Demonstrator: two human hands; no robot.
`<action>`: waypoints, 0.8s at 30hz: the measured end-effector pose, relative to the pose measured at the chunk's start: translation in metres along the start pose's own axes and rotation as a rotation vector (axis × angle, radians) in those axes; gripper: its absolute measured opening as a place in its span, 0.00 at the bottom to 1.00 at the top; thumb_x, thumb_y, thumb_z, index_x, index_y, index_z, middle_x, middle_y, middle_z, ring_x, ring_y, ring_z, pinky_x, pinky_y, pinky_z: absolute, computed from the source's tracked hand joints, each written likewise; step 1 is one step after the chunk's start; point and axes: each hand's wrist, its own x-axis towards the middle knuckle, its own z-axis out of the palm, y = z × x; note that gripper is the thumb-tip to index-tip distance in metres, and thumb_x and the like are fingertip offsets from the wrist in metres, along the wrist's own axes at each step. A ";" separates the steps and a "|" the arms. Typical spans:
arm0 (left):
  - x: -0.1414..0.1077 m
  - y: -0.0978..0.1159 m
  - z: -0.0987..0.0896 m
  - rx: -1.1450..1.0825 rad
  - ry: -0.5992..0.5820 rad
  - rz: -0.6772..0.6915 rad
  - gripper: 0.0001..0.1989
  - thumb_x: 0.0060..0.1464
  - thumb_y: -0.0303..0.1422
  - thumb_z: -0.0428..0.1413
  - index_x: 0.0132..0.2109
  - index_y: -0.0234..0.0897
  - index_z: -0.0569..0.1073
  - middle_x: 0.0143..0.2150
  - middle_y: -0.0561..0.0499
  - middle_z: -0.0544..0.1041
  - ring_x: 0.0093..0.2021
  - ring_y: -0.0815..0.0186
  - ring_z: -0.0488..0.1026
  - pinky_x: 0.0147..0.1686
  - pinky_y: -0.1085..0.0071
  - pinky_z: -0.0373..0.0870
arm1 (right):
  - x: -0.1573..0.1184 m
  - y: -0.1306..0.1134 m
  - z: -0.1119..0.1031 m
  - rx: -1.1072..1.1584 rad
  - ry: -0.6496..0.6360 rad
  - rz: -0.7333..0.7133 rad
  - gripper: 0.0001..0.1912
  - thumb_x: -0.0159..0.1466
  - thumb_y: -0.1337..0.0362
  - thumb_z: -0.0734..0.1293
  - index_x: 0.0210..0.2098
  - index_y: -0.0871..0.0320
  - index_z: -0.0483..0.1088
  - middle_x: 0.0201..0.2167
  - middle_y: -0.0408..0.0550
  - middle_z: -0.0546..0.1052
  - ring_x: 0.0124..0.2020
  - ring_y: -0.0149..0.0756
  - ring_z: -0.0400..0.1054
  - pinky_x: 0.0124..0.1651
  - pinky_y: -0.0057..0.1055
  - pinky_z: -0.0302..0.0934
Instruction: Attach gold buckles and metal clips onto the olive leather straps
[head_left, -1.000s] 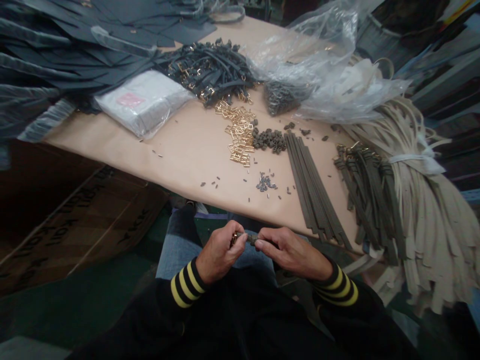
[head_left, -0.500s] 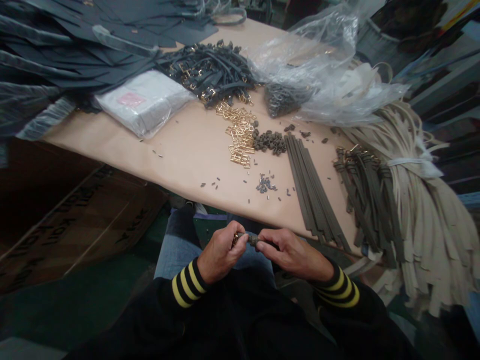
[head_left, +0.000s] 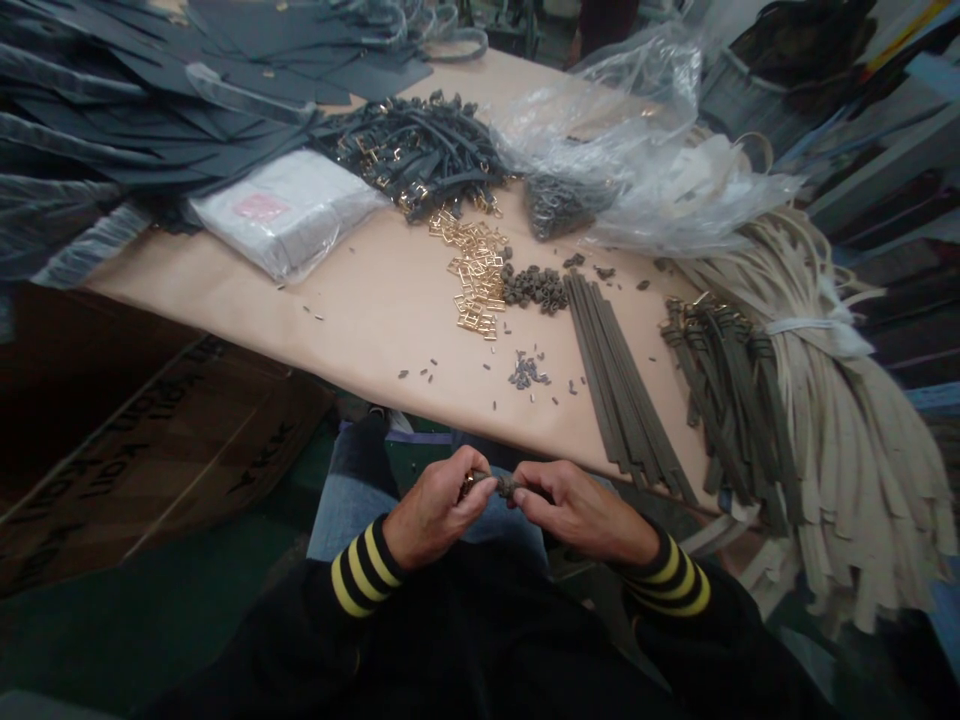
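Both my hands meet over my lap, just off the table's near edge, gripping one dark olive strap (head_left: 507, 487). My left hand (head_left: 441, 505) pinches its end, where a bit of gold buckle (head_left: 468, 485) shows between the fingers. My right hand (head_left: 574, 508) is closed on the strap a little further along, thumb and forefinger at a small loop on it. Most of the strap is hidden in my palms. On the table in front lie gold buckles (head_left: 480, 270), small olive loops (head_left: 535, 287) and tiny metal clips (head_left: 528, 371).
Long olive straps (head_left: 622, 380) lie right of the clips. Beyond them are buckled straps (head_left: 735, 390) and a tied beige bundle (head_left: 840, 420). Further back sit dark buckled straps (head_left: 427, 150), a plastic-wrapped packet (head_left: 289, 212) and clear plastic bags (head_left: 637, 150). A cardboard box (head_left: 187, 450) stands below left.
My hands stay together on the strap, with only slight finger movement around the small loop. The view has shifted slightly.
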 end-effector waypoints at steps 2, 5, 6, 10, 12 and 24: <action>0.000 0.001 -0.002 -0.023 -0.055 -0.011 0.05 0.51 0.32 0.45 0.29 0.36 0.59 0.19 0.60 0.56 0.19 0.74 0.54 0.20 0.77 0.52 | 0.000 0.002 0.002 0.043 0.007 -0.003 0.09 0.57 0.69 0.56 0.21 0.61 0.58 0.17 0.37 0.56 0.20 0.24 0.50 0.22 0.22 0.44; 0.000 0.002 -0.003 -0.010 -0.052 -0.038 0.05 0.50 0.31 0.45 0.29 0.36 0.59 0.19 0.60 0.56 0.20 0.74 0.54 0.20 0.76 0.51 | -0.001 0.004 0.005 0.057 0.033 -0.020 0.11 0.58 0.67 0.56 0.20 0.61 0.57 0.16 0.37 0.54 0.19 0.24 0.49 0.22 0.22 0.44; 0.000 0.002 -0.002 0.004 -0.037 -0.040 0.05 0.51 0.31 0.45 0.29 0.36 0.59 0.19 0.60 0.56 0.20 0.74 0.54 0.21 0.76 0.51 | -0.001 0.004 0.005 0.052 0.045 -0.026 0.11 0.58 0.66 0.56 0.19 0.61 0.56 0.16 0.37 0.54 0.19 0.24 0.49 0.22 0.22 0.44; 0.000 0.005 0.002 0.019 -0.032 -0.006 0.05 0.52 0.31 0.43 0.29 0.36 0.59 0.20 0.59 0.55 0.20 0.73 0.53 0.21 0.75 0.51 | -0.003 0.004 0.003 0.070 0.058 -0.029 0.13 0.58 0.64 0.57 0.19 0.61 0.57 0.16 0.37 0.55 0.19 0.24 0.49 0.21 0.22 0.44; -0.001 0.007 0.003 -0.006 -0.047 0.010 0.08 0.54 0.33 0.41 0.30 0.36 0.58 0.19 0.59 0.55 0.20 0.73 0.53 0.22 0.75 0.52 | -0.004 0.003 0.000 0.106 0.020 -0.031 0.14 0.59 0.62 0.57 0.19 0.61 0.58 0.16 0.37 0.55 0.19 0.24 0.49 0.21 0.22 0.44; 0.004 0.012 0.005 0.253 -0.009 0.137 0.06 0.55 0.33 0.37 0.31 0.39 0.54 0.21 0.57 0.59 0.19 0.69 0.60 0.21 0.74 0.56 | 0.000 -0.006 0.001 -0.065 0.073 -0.049 0.11 0.57 0.68 0.56 0.19 0.61 0.60 0.15 0.39 0.62 0.18 0.25 0.55 0.20 0.22 0.47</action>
